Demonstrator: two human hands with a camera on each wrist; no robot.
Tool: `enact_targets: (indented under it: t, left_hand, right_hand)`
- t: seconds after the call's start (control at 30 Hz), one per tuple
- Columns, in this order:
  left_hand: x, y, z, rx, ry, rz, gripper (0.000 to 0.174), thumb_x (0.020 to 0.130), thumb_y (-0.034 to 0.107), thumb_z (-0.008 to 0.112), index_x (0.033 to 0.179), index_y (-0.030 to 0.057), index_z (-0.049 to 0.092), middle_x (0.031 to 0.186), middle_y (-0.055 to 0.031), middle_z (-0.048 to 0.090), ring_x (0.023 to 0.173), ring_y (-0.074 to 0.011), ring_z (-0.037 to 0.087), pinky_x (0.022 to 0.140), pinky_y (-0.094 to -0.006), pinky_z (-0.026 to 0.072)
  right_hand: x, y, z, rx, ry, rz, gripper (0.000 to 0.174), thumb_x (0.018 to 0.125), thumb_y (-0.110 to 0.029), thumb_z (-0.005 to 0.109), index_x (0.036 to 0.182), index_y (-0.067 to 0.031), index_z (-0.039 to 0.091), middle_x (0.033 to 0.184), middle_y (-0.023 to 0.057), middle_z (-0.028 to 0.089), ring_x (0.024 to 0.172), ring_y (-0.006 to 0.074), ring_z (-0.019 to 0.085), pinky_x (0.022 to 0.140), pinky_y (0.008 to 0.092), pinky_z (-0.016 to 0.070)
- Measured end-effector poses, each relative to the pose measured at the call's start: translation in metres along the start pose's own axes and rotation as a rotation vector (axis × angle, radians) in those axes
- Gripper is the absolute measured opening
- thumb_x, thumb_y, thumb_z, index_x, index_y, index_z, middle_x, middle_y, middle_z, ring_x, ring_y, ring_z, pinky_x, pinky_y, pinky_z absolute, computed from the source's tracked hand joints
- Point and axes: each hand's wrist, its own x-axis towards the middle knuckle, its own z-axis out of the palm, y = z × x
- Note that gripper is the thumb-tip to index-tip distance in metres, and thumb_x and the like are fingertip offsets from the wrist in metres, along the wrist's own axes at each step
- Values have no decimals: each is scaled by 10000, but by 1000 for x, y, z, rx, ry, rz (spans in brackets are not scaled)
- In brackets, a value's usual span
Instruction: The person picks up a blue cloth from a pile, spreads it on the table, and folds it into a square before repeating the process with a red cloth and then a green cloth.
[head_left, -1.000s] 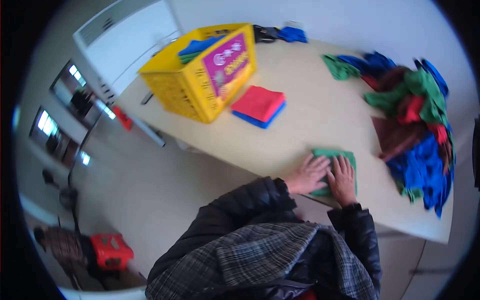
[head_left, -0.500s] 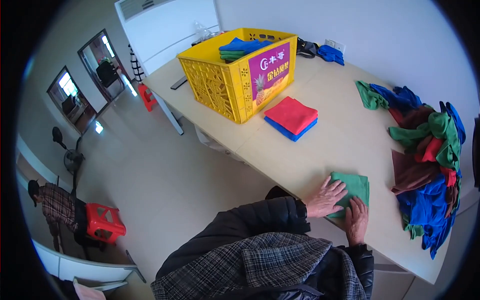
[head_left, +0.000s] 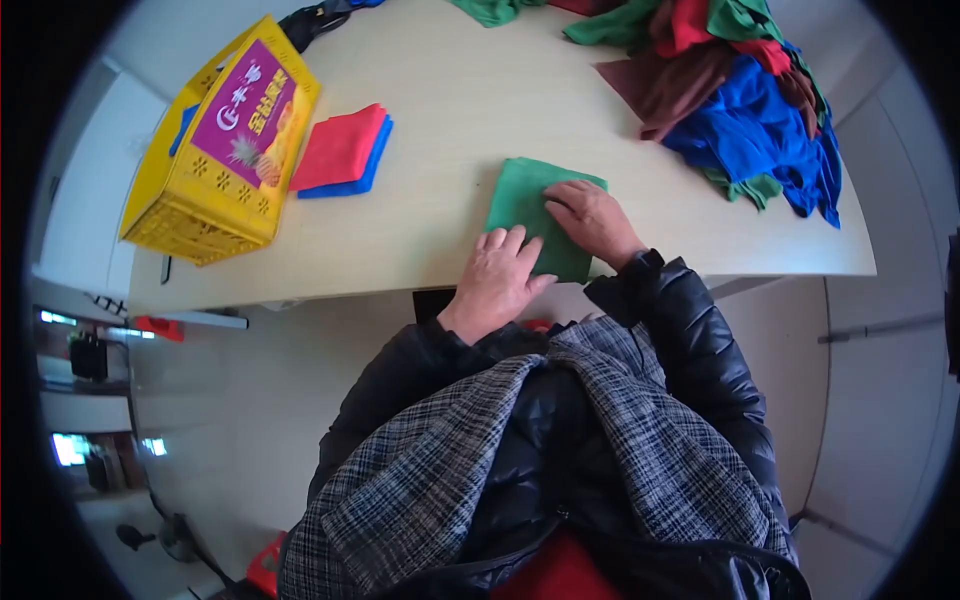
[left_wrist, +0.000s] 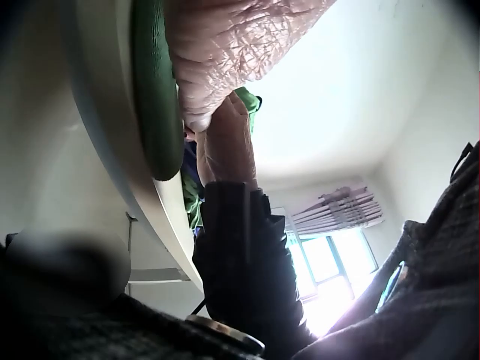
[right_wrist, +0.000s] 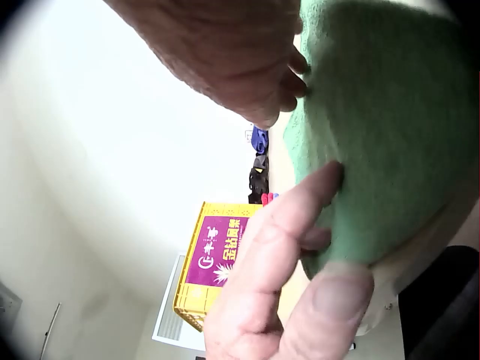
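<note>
A folded green cloth (head_left: 520,190) lies flat at the table's near edge. My left hand (head_left: 497,275) rests on its near left corner, fingers spread and fairly straight, the thumb close to the near edge. My right hand (head_left: 595,220) lies across the cloth's right side, fingers slightly bent with the tips on its top. In the right wrist view, fingertips of the left hand (right_wrist: 270,277) touch the green cloth (right_wrist: 397,127). The left wrist view shows the cloth's thick rounded fold (left_wrist: 157,97) beside the left hand (left_wrist: 232,45).
A red cloth (head_left: 338,147) lies on a folded blue cloth (head_left: 375,165) to the left. Beyond them stands a yellow crate (head_left: 215,175) with a purple label. A loose heap of blue, brown, green and red cloths (head_left: 740,120) covers the table's right side.
The head view has turned and tipped down, so the table sits higher in it. My left hand has drawn back toward the cloth's near left corner; the right hand lies farther across its right side.
</note>
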Motion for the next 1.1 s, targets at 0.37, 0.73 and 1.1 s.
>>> enact_targets:
  t: [0.37,0.73,1.1]
  left_hand:
    - [37,-29,42,-19,12,-67,594,990,422,568,1415,11,509,1521,-168,444,1422,-341,387,1173,-475,298]
    - [43,-43,55,-21,-90,-112,775,973,565,523,1512,22,395,1590,-172,354,1478,-337,308,1190,-532,251]
    - [48,-49,59,-2,-85,-181,807,974,616,480,1522,30,386,1604,-171,340,1492,-341,291,1174,-584,253]
  right_hand:
    - [-15,-2,48,-381,87,135,585,989,-368,538,1438,1,475,1538,191,421,1463,375,334,1195,536,252]
    - [-13,-1,41,-386,43,207,675,996,-460,502,1488,-2,435,1582,196,371,1497,362,286,1231,496,197]
    - [-13,1,41,-389,86,259,733,960,-491,547,1483,10,431,1575,202,374,1493,358,291,1225,501,216]
